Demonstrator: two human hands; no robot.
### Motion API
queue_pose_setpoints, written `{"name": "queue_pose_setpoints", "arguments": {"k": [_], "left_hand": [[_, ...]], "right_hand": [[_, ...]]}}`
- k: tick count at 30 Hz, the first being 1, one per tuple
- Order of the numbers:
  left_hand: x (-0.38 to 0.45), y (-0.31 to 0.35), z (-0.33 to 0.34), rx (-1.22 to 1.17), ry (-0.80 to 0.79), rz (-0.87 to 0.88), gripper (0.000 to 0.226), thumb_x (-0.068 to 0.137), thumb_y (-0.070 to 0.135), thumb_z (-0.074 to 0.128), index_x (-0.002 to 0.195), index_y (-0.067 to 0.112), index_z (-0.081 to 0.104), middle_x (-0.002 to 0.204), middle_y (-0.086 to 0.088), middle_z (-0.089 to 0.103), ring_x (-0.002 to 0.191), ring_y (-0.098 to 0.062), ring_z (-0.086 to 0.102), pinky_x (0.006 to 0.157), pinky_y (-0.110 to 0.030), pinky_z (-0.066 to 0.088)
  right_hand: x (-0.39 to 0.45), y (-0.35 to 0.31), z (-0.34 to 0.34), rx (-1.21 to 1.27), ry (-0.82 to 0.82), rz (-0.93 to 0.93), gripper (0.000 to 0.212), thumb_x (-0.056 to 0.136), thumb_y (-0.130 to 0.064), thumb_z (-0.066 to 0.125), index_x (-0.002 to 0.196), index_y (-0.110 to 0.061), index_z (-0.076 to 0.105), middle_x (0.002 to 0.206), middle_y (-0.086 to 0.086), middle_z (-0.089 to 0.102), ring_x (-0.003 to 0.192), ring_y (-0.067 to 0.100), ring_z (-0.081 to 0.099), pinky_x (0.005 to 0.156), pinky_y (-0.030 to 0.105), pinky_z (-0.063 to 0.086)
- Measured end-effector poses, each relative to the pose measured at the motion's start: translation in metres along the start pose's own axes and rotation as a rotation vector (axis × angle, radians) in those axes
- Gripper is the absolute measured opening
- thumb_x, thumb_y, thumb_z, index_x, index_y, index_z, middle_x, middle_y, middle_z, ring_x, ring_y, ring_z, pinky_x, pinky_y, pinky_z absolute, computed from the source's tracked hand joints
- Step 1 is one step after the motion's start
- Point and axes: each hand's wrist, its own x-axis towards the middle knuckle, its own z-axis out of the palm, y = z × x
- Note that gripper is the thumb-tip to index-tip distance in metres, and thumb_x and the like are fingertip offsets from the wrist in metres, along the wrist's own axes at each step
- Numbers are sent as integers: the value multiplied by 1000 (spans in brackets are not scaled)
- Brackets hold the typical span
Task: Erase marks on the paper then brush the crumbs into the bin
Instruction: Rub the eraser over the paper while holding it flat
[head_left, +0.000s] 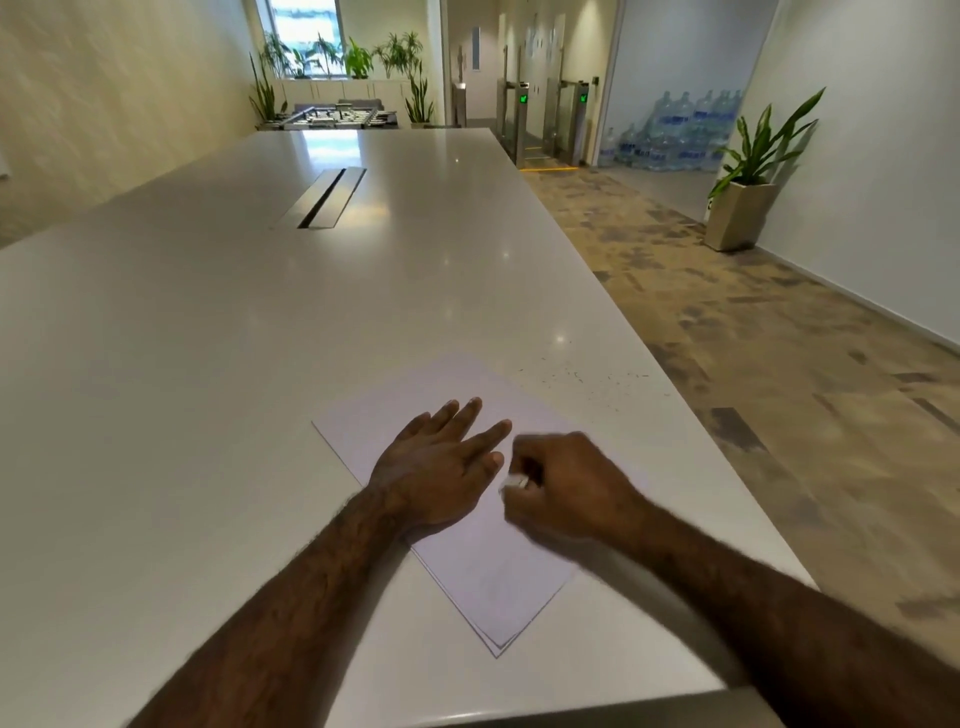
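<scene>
I'd keep the left hand (439, 462) flat with fingers spread pinning the paper (498, 577) at the table (208, 364) edge, right hand (563, 491) pinching the eraser (514, 482), short light strokes.

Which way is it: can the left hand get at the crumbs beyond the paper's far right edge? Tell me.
Probably yes. The crumbs lie on bare table, nothing between. The left hand presses the paper flat and would have to lift off.
</scene>
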Motion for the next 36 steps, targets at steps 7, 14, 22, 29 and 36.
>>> {"name": "queue_pose_setpoints", "arguments": {"k": [7,14,22,29,36], "left_hand": [[2,0,-2,22,13,11,52,100,59,8,151,51,2,164,10,-7,151,-14,-6,122,-38,0],[-2,2,4,3,-3,5,52,100,58,9,152,51,4,164,11,-7,151,-13,-6,122,-38,-1],[0,3,3,8,6,17,53,101,57,8,153,48,2,165,7,-8,151,-15,-7,122,-39,0],[-9,9,4,-19,218,22,51,103,48,24,148,29,38,160,-4,27,146,-27,25,116,-41,26],[-37,-18,-4,-204,90,37,79,83,76,38,145,26,43,156,4,32,144,-19,24,116,-36,25]], "right_hand": [[-5,-17,-3,18,-22,-48,21,77,-22,62,62,-30,50,60,-12,53,58,6,53,55,23,41],[-12,-3,-5,11,156,98,16,75,-20,60,63,-21,49,61,-7,56,60,16,56,58,26,44],[-17,-11,-4,22,64,16,14,80,-21,61,68,-19,55,61,-7,58,59,11,57,60,30,53],[-27,-14,6,38,-14,-10,18,83,-28,66,71,-15,60,61,-5,59,58,11,54,59,27,46],[-27,-17,6,71,-47,6,18,82,-27,67,72,-15,59,63,-5,60,59,10,54,58,25,45]]}}
